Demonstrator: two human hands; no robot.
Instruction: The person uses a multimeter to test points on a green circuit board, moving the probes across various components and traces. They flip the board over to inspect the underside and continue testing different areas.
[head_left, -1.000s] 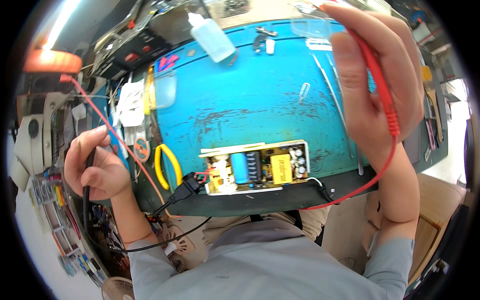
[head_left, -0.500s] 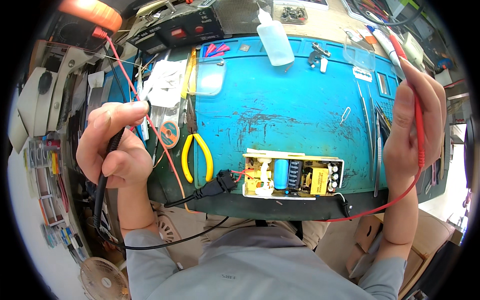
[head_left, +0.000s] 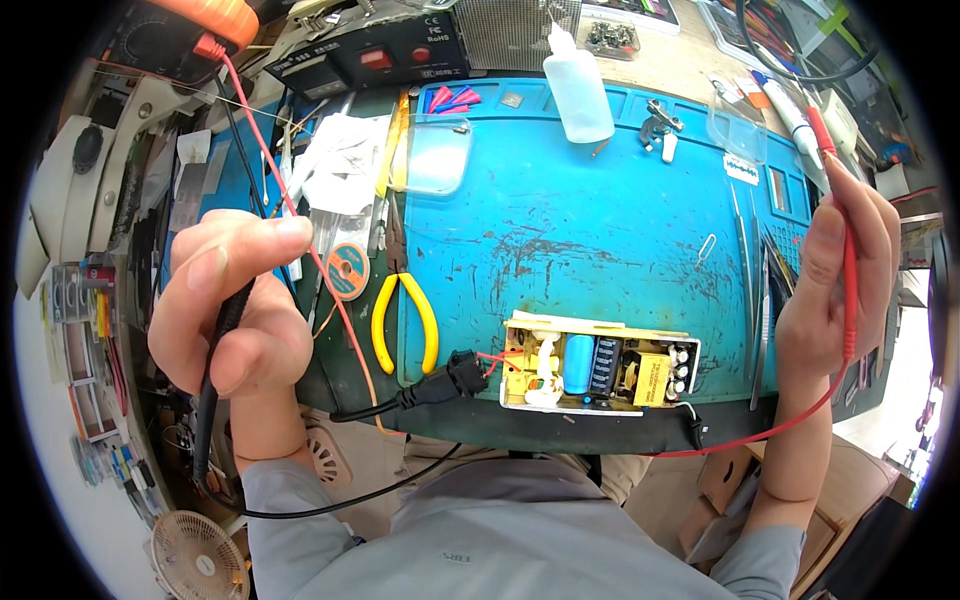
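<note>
My left hand (head_left: 238,305) is closed round a black multimeter probe (head_left: 226,330), whose black lead loops down below it. My right hand (head_left: 838,275) grips a red multimeter probe (head_left: 850,265), its upper end rising above the fingers and its red lead curving down toward the bench edge. Both hands are raised at the sides. Between them, on the near edge of the blue mat, lies an opened power supply board (head_left: 602,365) in a pale housing, with a blue capacitor and a yellow transformer. A black power plug (head_left: 440,384) connects by red wires to its left end.
Yellow-handled pliers (head_left: 405,325) and a solder wick spool (head_left: 347,272) lie left on the blue mat (head_left: 560,220). Farther back are a squeeze bottle (head_left: 579,97) and a black boxed instrument (head_left: 370,58). Tweezers (head_left: 744,240) lie right. An orange-cased multimeter (head_left: 165,45) stands far left.
The view has shifted slightly, so the bench things appear a little lower and farther right. Both hands keep hold of their probes, at nearly the same raised positions.
</note>
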